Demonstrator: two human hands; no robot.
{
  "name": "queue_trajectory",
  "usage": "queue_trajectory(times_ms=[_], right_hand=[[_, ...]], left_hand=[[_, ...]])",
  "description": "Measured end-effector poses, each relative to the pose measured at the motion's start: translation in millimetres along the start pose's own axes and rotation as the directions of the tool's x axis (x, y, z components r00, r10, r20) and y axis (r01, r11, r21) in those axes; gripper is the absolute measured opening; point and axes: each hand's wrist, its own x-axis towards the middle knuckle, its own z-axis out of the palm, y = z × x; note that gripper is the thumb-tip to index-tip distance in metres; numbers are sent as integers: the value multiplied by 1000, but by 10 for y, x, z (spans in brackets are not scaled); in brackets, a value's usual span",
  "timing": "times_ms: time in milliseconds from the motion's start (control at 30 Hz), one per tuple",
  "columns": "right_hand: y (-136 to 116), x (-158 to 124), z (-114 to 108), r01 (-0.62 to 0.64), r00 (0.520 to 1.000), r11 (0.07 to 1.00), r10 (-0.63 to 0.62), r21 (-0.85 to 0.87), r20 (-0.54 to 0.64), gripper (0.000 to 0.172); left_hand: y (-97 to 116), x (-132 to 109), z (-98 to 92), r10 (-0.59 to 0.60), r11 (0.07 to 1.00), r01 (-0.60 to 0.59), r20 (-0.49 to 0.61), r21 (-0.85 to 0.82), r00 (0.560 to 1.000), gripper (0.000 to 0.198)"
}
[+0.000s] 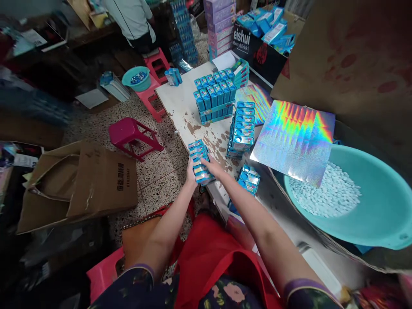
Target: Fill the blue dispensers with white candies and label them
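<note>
A row of small blue tins point(198, 156) is gripped between my two hands, over the table's near left edge. My left hand point(191, 171) presses along the left side of the row. From the right, my right hand point(212, 166) wraps the other side, its thumb lying on top. Just to the right, more blue tins point(243, 128) stand stacked in a column. Behind them, a blue display box point(217, 112) holds upright tins in rows. Close to my right forearm lie a few more tins point(249, 177).
A turquoise basin point(380, 201) of white tablets stands at right, with a shiny holographic sheet point(296, 137) over its rim. A black carton point(257, 53) of blue packs is behind. On the left are a pink stool point(128, 133) and a cardboard box point(99, 180). A person point(131, 21) sits farther back.
</note>
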Motion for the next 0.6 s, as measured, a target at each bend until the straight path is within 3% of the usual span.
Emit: queue_trajectory(times_ms=[67, 133, 200, 233, 300, 333, 433, 600], right_hand=[[-32, 192, -9, -9, 1000, 1000, 8, 28, 29, 68], [-43, 164, -59, 52, 997, 999, -52, -7, -54, 65], [-41, -49, -141, 148, 971, 985, -162, -87, -176, 62], [-36, -205, -188, 194, 951, 973, -218, -126, -220, 61], [-9, -565, -283, 267, 920, 949, -303, -169, -247, 55], [15, -748, -329, 291, 913, 940, -328, -176, -243, 51], [128, -1222, -469, 295, 915, 943, -325, -157, -238, 38], [298, -1716, -810, 195, 922, 954, -257, -226, -288, 29]], left_hand=[[40, 162, -27, 119, 993, -118, -54, 25, 991, 53], [-2, 99, -148, 206, 978, -197, -183, 67, 961, 48], [-143, -142, -284, 126, 992, -116, -332, 49, 935, 50], [-241, -286, -327, -10, 1000, 3, -388, -18, 922, 53], [-445, -515, -325, -312, 944, 255, -310, -210, 898, 70], [-531, -570, -280, -370, 913, 304, -242, -270, 897, 75], [-652, -480, -52, -330, 910, 260, -185, -324, 926, 71], [-504, -55, 170, -297, 945, 260, -185, -198, 937, 67]])
